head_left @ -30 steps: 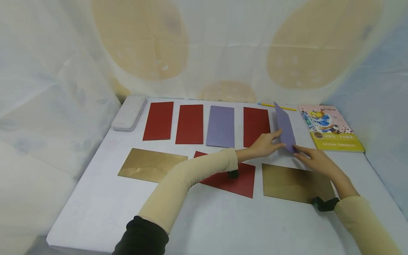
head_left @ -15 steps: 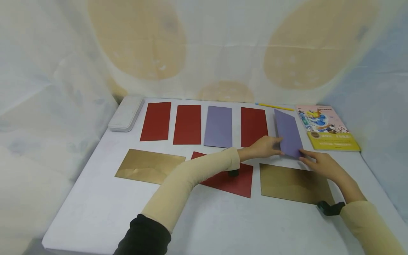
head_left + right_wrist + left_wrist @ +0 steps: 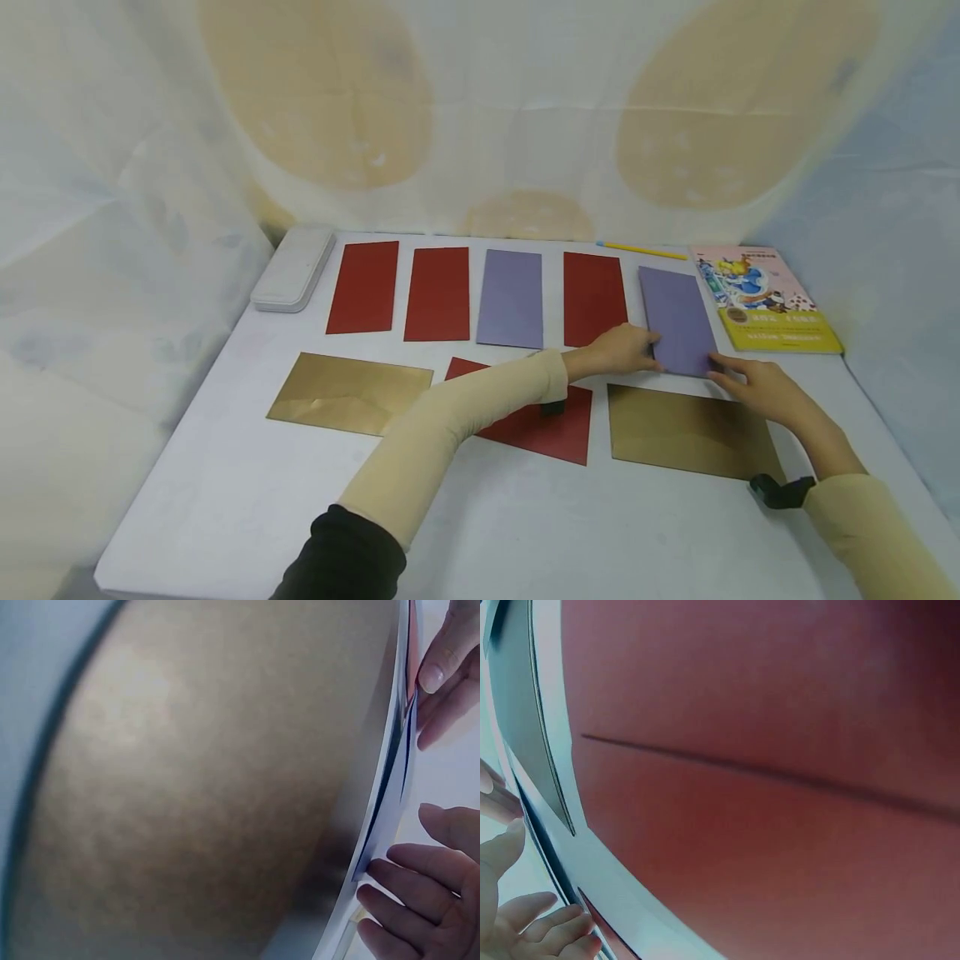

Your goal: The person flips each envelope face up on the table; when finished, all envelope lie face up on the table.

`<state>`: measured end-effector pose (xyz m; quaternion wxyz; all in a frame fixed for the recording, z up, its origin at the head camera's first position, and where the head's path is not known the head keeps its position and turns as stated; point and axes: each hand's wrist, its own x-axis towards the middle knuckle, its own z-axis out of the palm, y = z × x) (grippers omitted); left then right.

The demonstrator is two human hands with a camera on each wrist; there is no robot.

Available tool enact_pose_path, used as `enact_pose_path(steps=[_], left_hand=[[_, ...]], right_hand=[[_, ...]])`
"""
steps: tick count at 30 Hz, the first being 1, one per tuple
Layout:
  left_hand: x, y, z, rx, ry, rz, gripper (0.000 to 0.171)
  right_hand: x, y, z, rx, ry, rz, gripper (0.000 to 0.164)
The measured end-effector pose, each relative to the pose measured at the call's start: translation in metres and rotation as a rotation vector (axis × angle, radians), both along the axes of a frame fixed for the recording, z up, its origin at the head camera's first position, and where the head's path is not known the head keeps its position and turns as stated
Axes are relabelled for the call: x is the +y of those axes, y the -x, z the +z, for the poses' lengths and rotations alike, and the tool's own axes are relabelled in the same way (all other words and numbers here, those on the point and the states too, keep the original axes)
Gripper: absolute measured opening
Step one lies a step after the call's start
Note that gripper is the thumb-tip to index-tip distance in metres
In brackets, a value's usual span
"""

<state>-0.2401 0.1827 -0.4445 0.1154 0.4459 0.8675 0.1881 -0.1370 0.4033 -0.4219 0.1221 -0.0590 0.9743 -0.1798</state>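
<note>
A purple paper rectangle, like a card or envelope, lies on the white table at the right end of the back row. At its left edge, near the front corner, my left hand touches it with thumb and fingers spread apart. The spread fingertips of my right hand meet its front right corner; the right wrist view shows the fingers fairly straight along that edge. Just left of it lies a red rectangle. Under my left wrist is another red one, partly hidden by the sleeve in the head view.
Further left in the back row are a purple rectangle and two red ones. Gold rectangles lie in front. Behind are a yellow pencil-like stick, a picture book at right and a white case at far left.
The purple rectangle has gone from tilted up between my hands to lying on the table. Both hands have moved down with it, the right a little toward the right.
</note>
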Motion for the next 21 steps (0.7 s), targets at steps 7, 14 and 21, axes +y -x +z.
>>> enact_pose_path(steps=[7,14,21], left_hand=[[-0.001,0.0,-0.005,-0.008,-0.004,0.024,0.054],[-0.005,-0.005,-0.005,-0.031,-0.003,-0.049,0.049],[-0.005,-0.006,-0.003,0.008,0.06,-0.095,0.054]], right_hand=[[0.0,-0.003,0.0,0.008,-0.009,0.007,0.065],[-0.003,-0.012,0.005,0.033,-0.006,0.049,0.06],[-0.006,-0.009,0.002,0.04,0.007,0.068,0.057]])
